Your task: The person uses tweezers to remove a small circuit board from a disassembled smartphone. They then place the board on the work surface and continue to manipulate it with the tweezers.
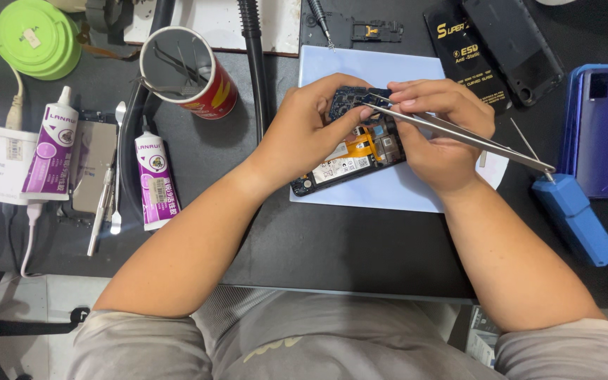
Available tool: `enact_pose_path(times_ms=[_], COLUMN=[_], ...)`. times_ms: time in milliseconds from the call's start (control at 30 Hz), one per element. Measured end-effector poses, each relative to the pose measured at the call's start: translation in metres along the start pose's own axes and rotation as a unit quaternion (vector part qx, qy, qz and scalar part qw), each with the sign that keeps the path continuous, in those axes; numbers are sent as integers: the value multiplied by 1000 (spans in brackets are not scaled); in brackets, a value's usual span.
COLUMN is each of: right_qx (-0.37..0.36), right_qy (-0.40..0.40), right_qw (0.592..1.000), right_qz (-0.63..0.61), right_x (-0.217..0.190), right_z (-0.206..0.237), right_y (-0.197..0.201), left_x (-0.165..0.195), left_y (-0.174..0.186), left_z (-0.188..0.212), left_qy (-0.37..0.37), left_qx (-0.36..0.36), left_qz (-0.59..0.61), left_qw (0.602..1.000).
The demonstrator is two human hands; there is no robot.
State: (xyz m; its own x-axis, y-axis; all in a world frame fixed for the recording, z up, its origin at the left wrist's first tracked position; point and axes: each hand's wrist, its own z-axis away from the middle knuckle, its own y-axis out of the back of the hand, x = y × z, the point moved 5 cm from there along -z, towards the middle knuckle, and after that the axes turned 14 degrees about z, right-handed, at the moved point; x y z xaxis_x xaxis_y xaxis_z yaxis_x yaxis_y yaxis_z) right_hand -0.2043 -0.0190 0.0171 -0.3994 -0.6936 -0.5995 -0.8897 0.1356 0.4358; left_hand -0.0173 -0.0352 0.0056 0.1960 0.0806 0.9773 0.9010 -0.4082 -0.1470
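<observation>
An opened phone point(352, 158) with its back removed lies on a pale blue mat point(360, 67), showing circuit boards and an orange flex cable. My left hand point(304, 134) grips the phone's upper edge, fingers curled over it. My right hand point(438, 130) holds metal tweezers point(459, 134), their tips pointing left onto the upper part of the phone near my left fingertips; the long end sticks out to the right.
Two purple-and-white glue tubes point(51, 148) point(153, 179) and metal tools point(107, 190) lie at left. A red cup point(188, 70) holds tweezers. A green round lid point(33, 35) sits far left. A blue box point(575, 218), a purple phone back point(603, 127) and black covers point(511, 46) are at right.
</observation>
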Motion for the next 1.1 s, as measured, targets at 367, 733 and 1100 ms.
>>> enact_pose_path(times_ms=[367,733,1100], right_qx=[17,18,2], right_qy=[-12,-17,-21], right_qw=[999,999,999], right_qz=[-28,-37,-33], right_x=[2,2,2], right_z=[2,3,4], right_y=[-1,-2,0], left_x=[-4,-6,9], left_y=[1,3,-1], left_z=[1,1,1], left_qy=[18,24,-46], left_qx=[-7,3,-12], left_qz=[39,48,-76], left_qw=[999,999,996])
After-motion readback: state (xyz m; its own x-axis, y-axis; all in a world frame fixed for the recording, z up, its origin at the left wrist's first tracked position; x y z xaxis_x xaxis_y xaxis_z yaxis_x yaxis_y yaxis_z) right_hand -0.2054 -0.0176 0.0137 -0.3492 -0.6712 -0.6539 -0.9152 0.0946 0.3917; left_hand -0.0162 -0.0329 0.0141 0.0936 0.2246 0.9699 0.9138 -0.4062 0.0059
